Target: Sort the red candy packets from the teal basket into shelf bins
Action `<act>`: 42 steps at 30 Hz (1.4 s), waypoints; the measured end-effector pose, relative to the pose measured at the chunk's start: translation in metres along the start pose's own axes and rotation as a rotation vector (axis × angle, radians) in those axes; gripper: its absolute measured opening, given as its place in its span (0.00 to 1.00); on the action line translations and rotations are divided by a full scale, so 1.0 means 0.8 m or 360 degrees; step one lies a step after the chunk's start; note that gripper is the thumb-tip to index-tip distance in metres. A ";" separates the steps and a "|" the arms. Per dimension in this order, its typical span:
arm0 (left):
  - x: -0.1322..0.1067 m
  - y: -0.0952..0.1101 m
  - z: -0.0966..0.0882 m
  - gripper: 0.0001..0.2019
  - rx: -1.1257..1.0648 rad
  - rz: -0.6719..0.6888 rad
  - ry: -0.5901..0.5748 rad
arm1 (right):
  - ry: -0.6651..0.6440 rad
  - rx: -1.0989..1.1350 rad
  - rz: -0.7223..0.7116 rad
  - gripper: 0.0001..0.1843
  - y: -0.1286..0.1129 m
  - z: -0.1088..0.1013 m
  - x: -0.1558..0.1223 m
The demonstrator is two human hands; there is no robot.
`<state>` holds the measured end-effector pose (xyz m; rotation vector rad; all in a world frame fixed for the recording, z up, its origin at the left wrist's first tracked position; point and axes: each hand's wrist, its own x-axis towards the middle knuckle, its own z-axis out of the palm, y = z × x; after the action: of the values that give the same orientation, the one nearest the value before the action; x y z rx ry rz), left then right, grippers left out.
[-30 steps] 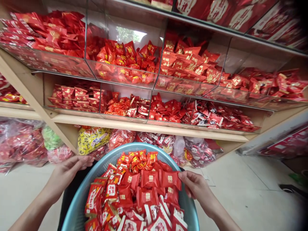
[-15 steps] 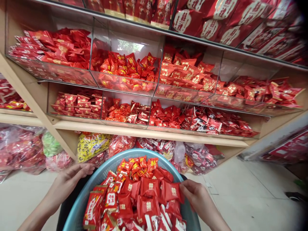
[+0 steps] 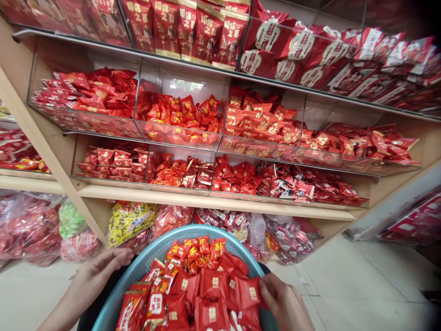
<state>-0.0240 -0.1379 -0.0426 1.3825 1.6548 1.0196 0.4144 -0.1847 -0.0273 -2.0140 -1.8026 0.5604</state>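
Observation:
A round light-blue basket [image 3: 161, 250] sits low in the middle of the head view, heaped with several red wrapped candy packets [image 3: 193, 285]. My left hand [image 3: 99, 269] rests on the basket's left rim with its fingers curled over the edge. My right hand [image 3: 280, 301] is at the basket's right side, fingers pinched on a red packet [image 3: 248, 293] marked with a gold character at the edge of the heap.
Wooden shelves [image 3: 213, 201] ahead carry clear bins [image 3: 179, 124] full of red candy packets, with larger red pouches [image 3: 186, 27] on the top row. Clear bags of yellow [image 3: 129, 220], green [image 3: 70, 220] and red sweets lie under the bottom shelf. Pale tiled floor [image 3: 361, 285] spreads to the right.
The view has tilted upward, so the basket and both hands sit lower in the frame and the top shelf row shows. My right hand keeps its hold on the red packet.

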 end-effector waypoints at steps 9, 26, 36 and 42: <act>-0.005 0.016 0.000 0.21 0.0116 0.0034 -0.0027 | 0.0072 0.0105 0.0054 0.19 0.005 0.008 0.000; 0.081 0.078 0.076 0.22 0.0050 -0.0024 -0.0694 | 0.0419 0.0269 -0.0225 0.22 -0.051 -0.055 0.128; 0.157 0.091 0.116 0.20 0.0006 -0.0182 -0.1163 | 0.0682 0.0445 -0.0226 0.10 -0.105 -0.095 0.291; 0.150 0.079 0.118 0.22 -0.0156 -0.0128 -0.1309 | 0.0698 0.0551 -0.0033 0.17 -0.108 -0.082 0.347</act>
<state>0.0689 -0.0016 -0.0295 1.3901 1.0148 0.3755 0.4031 0.0994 0.0621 -1.7166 -1.3594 0.3568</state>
